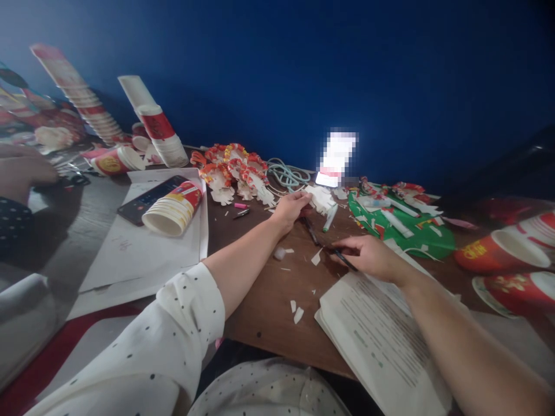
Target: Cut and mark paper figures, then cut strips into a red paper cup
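Observation:
My left hand (pixel 289 212) is closed in a pinch at the edge of a white paper cutout (pixel 321 200) near the middle of the table. Below its fingers lies a slim dark rod (pixel 310 232), whose kind I cannot make out. To the right, my right hand (pixel 368 254) is closed around a thin dark stick-like tool (pixel 346 260) pointing up and left; its exact kind is unclear. A white marker with a green tip (pixel 330 218) lies beside the cutout. Paper scraps (pixel 317 256) are scattered between the hands.
Paper cups (pixel 173 211) stand and lie at left; more red cups (pixel 503 251) lie at right. A green sheet (pixel 427 245) carries scraps. Red-and-white paper crafts (pixel 236 170), a lit phone (pixel 336 159) and printed papers (pixel 381 335) are around. Another person's arm (pixel 26 167) is far left.

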A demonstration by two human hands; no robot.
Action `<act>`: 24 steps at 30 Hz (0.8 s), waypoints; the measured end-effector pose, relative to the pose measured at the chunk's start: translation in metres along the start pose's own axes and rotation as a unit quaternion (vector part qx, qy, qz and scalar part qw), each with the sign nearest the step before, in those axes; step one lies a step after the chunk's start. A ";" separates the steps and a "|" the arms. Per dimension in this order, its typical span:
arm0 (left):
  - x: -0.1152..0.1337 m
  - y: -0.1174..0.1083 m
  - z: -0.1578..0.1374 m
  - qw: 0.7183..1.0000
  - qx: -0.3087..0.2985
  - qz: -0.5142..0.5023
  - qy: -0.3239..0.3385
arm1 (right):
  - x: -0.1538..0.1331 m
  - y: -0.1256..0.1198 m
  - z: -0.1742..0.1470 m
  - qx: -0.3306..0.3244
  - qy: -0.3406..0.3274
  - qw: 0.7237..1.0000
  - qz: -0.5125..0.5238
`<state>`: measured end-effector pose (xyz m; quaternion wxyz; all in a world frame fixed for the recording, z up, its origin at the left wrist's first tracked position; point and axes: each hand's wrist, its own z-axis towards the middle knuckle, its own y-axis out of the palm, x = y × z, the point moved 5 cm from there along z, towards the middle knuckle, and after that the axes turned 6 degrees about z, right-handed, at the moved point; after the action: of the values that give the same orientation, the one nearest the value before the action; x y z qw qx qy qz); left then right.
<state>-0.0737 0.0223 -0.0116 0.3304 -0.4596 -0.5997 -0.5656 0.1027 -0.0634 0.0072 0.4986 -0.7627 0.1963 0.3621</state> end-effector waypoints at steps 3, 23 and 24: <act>0.000 0.000 0.000 1.000 -0.002 -0.007 -0.001 | 0.005 -0.008 0.001 0.019 -0.001 0.999 -0.026; 0.000 0.006 -0.002 0.998 -0.050 0.034 0.033 | 0.016 -0.043 0.001 0.182 0.039 0.953 -0.238; 0.000 0.006 -0.002 0.997 -0.049 0.040 0.034 | 0.013 -0.043 0.000 0.180 0.047 0.950 -0.249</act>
<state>-0.0687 0.0196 -0.0087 0.3500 -0.4792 -0.5409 -0.5961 0.1399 -0.0446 0.0236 0.6921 -0.7012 0.0853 0.1484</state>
